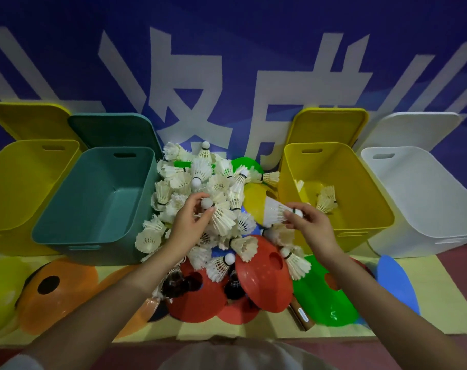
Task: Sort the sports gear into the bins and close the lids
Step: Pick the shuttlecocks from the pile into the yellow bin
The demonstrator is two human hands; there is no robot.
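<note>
Holding, left hand: your left hand [191, 218] pinched a white shuttlecock [219, 214] near its cork, thumb and fingers curled round it, just above the heap.
Right hand: your right hand [308, 224] pinched a second shuttlecock [276, 210] at its cork end, feathers pointing left, just beside the left wall of the inner yellow bin.
Heap: the shuttlecock pile [200, 180] lay between the green bin and the inner yellow bin, spilling toward you over the discs.
Green bin: the green bin [75, 231] stood open left of the pile, its lid [107, 129] propped behind it.
Outer yellow bin: a yellow bin [11, 182] sat at the far left, touching the green one, lid up behind it.
Inner yellow bin: the yellow bin right of the pile [371, 206] was open and held a few shuttlecocks [327, 198].
White bin: the white bin [427, 198] stood at the far right, open, lid leaning behind.
Discs: red discs [264, 273] lay under the near edge of the pile; orange discs [56, 289] lay to your left, a green disc [323, 297] and a blue disc [398, 284] to your right.
Backdrop: a blue banner [227, 36] with white characters rose behind the bins.
</note>
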